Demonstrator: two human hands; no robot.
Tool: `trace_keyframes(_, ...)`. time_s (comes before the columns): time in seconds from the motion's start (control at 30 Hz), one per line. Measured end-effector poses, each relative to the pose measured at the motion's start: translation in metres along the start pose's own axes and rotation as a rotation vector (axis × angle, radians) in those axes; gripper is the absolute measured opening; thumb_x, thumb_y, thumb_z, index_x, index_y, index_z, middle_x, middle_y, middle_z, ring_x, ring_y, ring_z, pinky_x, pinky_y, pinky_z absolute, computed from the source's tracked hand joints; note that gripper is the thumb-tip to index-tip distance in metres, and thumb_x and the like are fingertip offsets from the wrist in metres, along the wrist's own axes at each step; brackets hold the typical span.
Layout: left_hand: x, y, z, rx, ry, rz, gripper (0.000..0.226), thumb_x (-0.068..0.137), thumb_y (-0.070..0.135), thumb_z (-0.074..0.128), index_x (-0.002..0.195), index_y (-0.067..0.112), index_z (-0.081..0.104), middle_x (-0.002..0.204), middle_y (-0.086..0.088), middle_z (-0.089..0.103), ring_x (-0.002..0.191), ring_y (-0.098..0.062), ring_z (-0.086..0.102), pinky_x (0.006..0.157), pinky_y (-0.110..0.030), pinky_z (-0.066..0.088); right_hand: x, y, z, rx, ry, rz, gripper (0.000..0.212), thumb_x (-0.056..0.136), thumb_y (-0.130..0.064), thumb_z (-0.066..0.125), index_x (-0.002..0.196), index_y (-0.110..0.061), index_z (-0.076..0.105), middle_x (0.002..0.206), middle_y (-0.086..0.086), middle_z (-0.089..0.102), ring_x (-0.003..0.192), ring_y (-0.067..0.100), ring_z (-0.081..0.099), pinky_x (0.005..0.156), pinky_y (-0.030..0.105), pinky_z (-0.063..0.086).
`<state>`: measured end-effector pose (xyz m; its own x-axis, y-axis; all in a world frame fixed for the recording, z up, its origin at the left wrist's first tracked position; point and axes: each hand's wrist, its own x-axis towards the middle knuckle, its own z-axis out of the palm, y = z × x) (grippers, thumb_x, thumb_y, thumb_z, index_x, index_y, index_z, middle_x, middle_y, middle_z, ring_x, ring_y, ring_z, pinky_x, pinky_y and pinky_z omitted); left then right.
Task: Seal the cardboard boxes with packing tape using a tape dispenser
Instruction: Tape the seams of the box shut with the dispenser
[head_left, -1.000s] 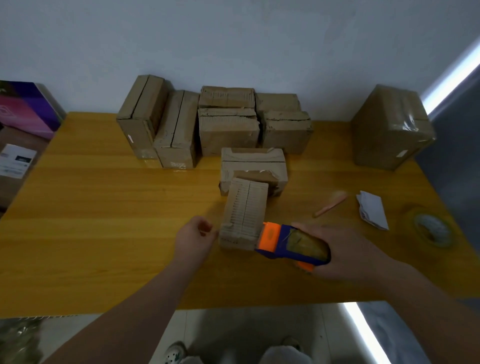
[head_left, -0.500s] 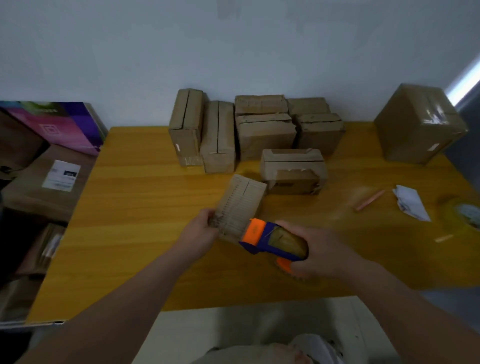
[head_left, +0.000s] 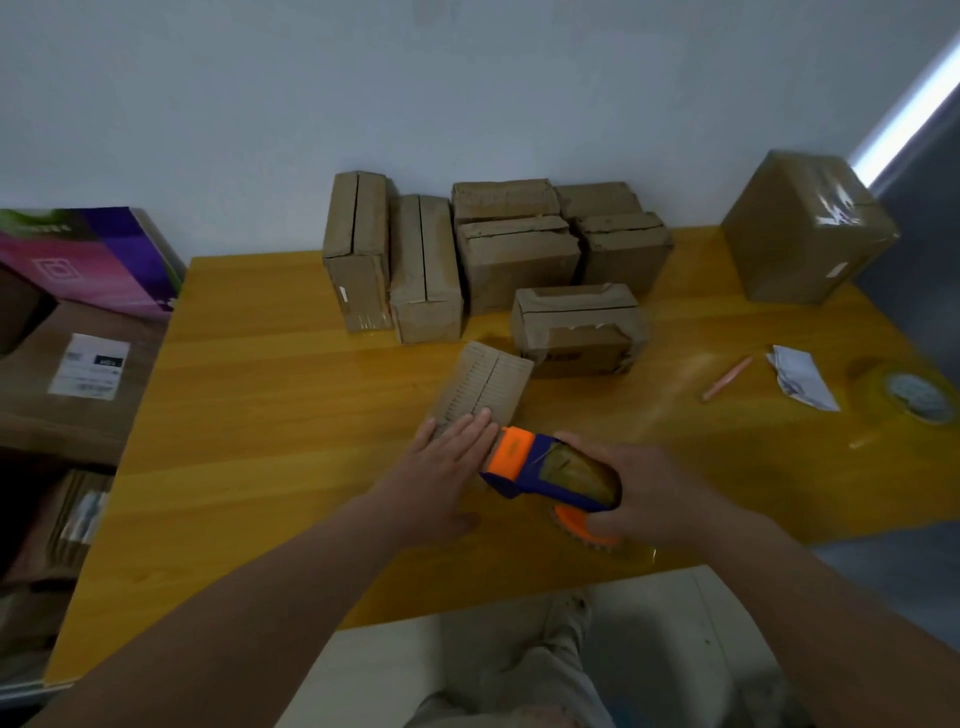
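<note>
Cardboard box in work: a small brown cardboard box (head_left: 485, 382) with a centre seam is lying near the middle of the yellow wooden table (head_left: 249, 426), skewed so its far end is pointing toward one o'clock.
Left hand: the left hand (head_left: 447, 467) is lying flat, fingers straight and together, pressing on the near end of that box.
Right hand: the right hand (head_left: 641, 493) is curling round the blue and orange tape dispenser (head_left: 540, 470), gripping its body from four o'clock.
Dispenser head: its orange front is sitting at the box's near edge, just beside the left fingertips; whether tape is touching the cardboard cannot be told.
Taped box: a brown box with a torn tape strip (head_left: 576, 327) is sitting just beside the small box, at one o'clock.
Back row: a cluster of brown cardboard boxes (head_left: 426, 270) is standing at twelve o'clock along the white wall (head_left: 467, 93).
Corner: a large tape-wrapped brown box (head_left: 805, 228) is standing at two o'clock.
Right side: a clear tape roll (head_left: 917, 397), a folded white paper (head_left: 800, 376) and a thin pink stick (head_left: 727, 378) are lying at three o'clock, near one another.
Off the table: a purple and pink printed carton (head_left: 88, 254) is leaning at ten o'clock; a brown carton with a white label (head_left: 91, 366) is sitting at nine o'clock.
</note>
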<state>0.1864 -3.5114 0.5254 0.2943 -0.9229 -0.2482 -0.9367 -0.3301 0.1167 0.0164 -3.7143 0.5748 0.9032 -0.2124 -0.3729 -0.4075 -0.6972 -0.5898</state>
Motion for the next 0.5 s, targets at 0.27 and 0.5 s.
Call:
trace_keyframes(0.27,0.003,-0.003,0.011,0.02,0.045,-0.014,0.11,0.084,0.062,0.053,0.133,0.031,-0.04,0.146,0.011,-0.037,0.137,-0.008,-0.031,0.112,-0.035,-0.021,-0.026,0.01,-0.021,-0.017,0.015,-0.072,0.086,0.063,-0.067,0.067,0.14,-0.056,0.03,0.1,-0.028,0.057,0.087,-0.007,0.058,0.064,0.014,0.05)
trace_keyframes(0.5,0.004,0.0,0.008,0.007,0.031,-0.031,0.11,0.084,0.059,0.056,0.133,0.033,-0.038,0.146,0.011,-0.037,0.137,-0.009,-0.03,0.113,-0.037,-0.019,-0.005,0.002,-0.009,-0.254,-0.087,0.068,0.088,0.068,-0.058,0.066,0.143,-0.053,0.021,0.095,-0.017,0.059,0.077,0.002,0.059,0.065,0.024,0.055)
